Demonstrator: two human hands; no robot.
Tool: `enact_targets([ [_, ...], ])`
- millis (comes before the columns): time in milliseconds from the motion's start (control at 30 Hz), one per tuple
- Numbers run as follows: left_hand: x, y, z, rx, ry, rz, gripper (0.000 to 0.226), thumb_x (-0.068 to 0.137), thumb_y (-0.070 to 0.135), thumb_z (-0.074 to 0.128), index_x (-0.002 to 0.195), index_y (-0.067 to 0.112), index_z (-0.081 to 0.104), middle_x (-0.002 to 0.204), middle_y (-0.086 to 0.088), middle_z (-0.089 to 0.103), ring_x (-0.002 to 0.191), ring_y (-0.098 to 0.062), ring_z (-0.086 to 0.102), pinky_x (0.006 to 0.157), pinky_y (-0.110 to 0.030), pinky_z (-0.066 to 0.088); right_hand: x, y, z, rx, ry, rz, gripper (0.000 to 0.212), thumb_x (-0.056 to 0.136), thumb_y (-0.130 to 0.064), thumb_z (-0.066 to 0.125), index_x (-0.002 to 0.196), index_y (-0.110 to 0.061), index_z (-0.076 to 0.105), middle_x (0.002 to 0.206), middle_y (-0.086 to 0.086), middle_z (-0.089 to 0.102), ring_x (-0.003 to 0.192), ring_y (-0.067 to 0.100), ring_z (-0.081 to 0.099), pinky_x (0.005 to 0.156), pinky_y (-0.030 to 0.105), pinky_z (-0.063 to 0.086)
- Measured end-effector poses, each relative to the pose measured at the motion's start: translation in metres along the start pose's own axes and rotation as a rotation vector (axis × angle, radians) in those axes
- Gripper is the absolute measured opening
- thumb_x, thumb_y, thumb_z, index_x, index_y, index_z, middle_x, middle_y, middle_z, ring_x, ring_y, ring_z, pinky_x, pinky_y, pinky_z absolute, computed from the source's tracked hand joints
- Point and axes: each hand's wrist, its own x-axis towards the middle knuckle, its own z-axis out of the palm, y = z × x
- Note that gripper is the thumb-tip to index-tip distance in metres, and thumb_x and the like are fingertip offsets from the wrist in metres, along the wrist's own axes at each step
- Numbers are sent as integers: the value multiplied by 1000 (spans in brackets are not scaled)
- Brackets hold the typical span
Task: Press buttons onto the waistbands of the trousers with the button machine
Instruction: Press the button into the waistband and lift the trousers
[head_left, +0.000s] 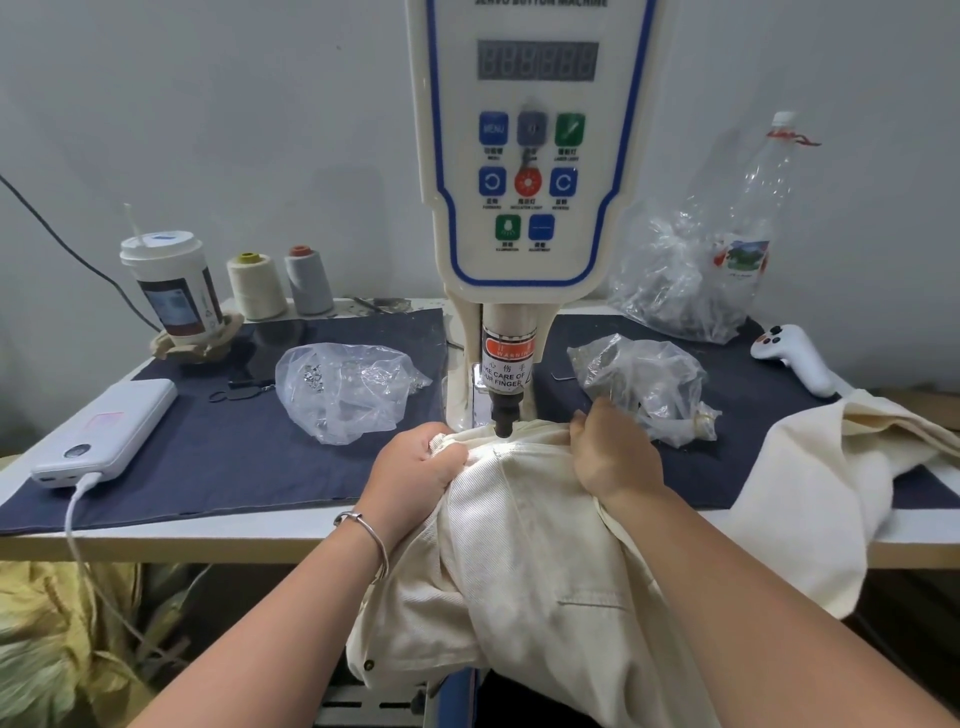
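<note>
The cream-coloured button machine (527, 208) stands at the table's middle, its black punch head (503, 422) pointing down. Cream corduroy trousers (519, 561) hang off the front edge, their waistband (511, 441) stretched right under the punch. My left hand (415, 467) grips the bunched waistband to the left of the punch. My right hand (613, 452) grips the waistband to the right. A dark button (369, 664) shows on a lower fold of the trousers. Clear bags of metal button parts lie left (343, 389) and right (644, 384) of the machine.
A dark blue cloth (218, 441) covers the table. On the left are a white power bank (104, 431) with cable, a lidded cup (171, 286) and two thread cones (280, 283). On the right are a plastic bottle (748, 228), a white controller (795, 358) and more cream cloth (831, 467).
</note>
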Motion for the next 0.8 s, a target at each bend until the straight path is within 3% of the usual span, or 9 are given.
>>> enact_targets([
  [200,-1,1,-1,-17,-13,3,40,86,17,58,51,37,55,49,18,49,50,2,45,46,-9,34,0,1,0,9,-10,6,36,103,-34,32,114,-5,50,114,13,60,107,33,56,75,36,35],
  [633,-1,-3,0,-14,21,4,37,86,17,60,53,32,52,50,16,48,50,0,42,47,-12,33,-3,-1,-2,29,-22,19,33,102,-33,33,111,-7,50,112,13,62,106,33,57,74,34,33],
  [800,-2,2,1,-29,31,-21,26,86,22,60,64,12,53,56,10,48,55,-4,40,54,-22,34,-8,-5,-11,66,-15,11,34,102,-34,33,110,-7,51,110,13,62,104,33,57,74,35,35],
])
